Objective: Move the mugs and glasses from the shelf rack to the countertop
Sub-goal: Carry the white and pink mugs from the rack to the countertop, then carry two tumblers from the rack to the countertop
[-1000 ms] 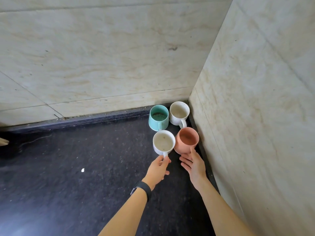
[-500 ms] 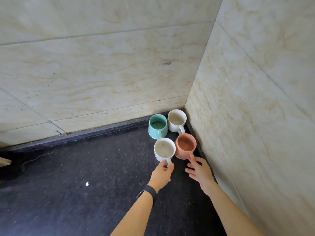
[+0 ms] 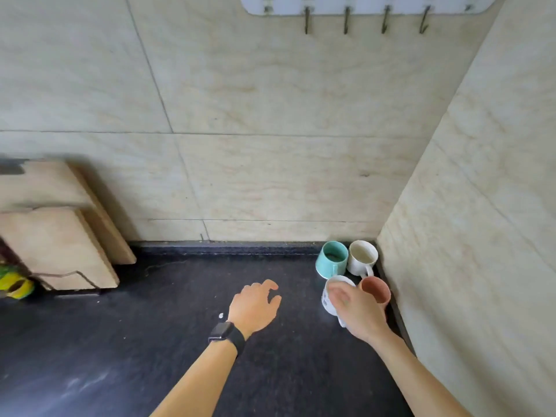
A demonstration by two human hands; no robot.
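Four glossy round mugs (image 3: 331, 260) on speckled black countertop (image 3: 150, 341); left hand (image 3: 254, 308) grip loose, empty; right hand (image 3: 359, 314) blurred, grip unclear.

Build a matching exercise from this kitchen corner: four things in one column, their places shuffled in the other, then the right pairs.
Column one:
1. teal mug
2. pink mug
3. cutting boards
4. hook rail

Column two:
A. high up on the back wall
B. standing upright at the far left
C. back row, just left of a white mug
D. front row, next to the side wall

Pairs: 1-C, 2-D, 3-B, 4-A
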